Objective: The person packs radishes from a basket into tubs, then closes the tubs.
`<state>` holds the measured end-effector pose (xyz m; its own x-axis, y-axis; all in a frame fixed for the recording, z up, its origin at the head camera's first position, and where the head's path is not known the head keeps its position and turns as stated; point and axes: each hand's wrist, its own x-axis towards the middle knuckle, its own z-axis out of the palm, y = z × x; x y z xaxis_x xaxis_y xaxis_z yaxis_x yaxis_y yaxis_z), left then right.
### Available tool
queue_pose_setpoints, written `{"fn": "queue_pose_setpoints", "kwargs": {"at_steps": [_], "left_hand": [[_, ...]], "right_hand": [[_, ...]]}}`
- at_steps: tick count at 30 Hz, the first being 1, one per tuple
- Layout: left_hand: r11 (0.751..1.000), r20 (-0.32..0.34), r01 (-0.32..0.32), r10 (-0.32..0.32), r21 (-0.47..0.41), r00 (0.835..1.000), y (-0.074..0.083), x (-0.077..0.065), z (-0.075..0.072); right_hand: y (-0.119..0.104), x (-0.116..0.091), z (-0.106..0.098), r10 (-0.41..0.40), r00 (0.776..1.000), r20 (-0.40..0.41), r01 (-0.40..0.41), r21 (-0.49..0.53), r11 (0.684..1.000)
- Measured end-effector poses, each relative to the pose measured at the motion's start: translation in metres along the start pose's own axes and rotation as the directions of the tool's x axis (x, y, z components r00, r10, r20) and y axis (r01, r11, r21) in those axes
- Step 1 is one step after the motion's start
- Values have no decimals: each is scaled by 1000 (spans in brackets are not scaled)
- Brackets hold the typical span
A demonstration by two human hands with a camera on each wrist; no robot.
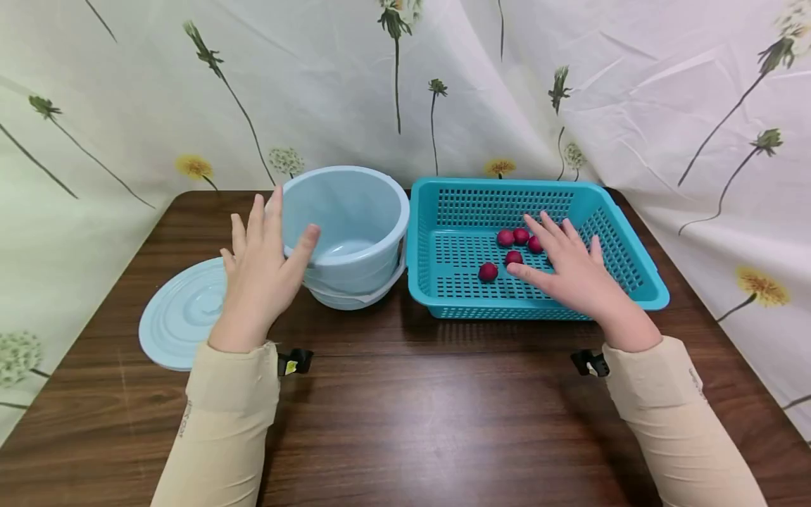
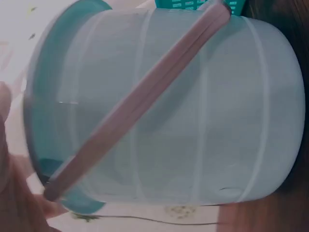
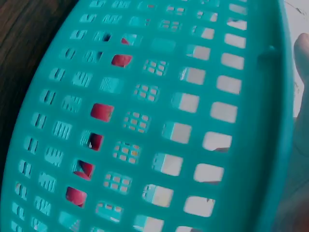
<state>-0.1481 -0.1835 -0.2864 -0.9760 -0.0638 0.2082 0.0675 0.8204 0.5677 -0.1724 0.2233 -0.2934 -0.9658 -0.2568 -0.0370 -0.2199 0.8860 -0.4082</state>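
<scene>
A light-blue plastic bucket (image 1: 345,282) stands upright with its handle hanging down the side. My left hand (image 1: 256,274) is spread beside its left rim, holding nothing; whether it touches the rim cannot be told. The bucket's ribbed wall (image 2: 169,145) and slanting handle (image 2: 140,104) fill the left wrist view. Over the right part of a teal perforated basket (image 1: 538,303), my right hand (image 1: 570,271) stretches out its fingers with nothing in them. Several small dark-red round things (image 1: 488,272) lie on the basket floor, and some may be hidden under that hand.
The bucket's round light-blue lid (image 1: 180,310) lies flat on the brown wooden table (image 1: 431,422), left of the bucket and partly behind my left hand. A white flowered cloth (image 1: 342,91) hangs behind and around the table. Bucket and basket stand close side by side.
</scene>
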Motion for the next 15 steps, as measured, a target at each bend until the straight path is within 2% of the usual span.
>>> {"fn": "queue_pose_setpoints", "kwargs": {"at_steps": [3, 6, 8, 12, 15], "left_hand": [[987, -83, 10, -24, -162, 996, -4, 5, 6], [955, -148, 0, -46, -297, 988, -9, 10, 11], [927, -161, 2, -67, -374, 985, -11, 13, 13], [883, -180, 20, -118, -469, 977, -13, 17, 16], [863, -200, 43, -165, -503, 966, -15, 19, 18]], "right_hand": [[-3, 2, -5, -31, 999, 42, 30, 44, 999], [-6, 5, -12, -61, 995, 79, 54, 89, 995], [-7, 5, -17, -71, 992, 106, 57, 127, 990], [-10, 5, -27, -84, 980, 180, 49, 188, 981], [-12, 6, -35, -133, 960, 247, 81, 207, 975]]}}
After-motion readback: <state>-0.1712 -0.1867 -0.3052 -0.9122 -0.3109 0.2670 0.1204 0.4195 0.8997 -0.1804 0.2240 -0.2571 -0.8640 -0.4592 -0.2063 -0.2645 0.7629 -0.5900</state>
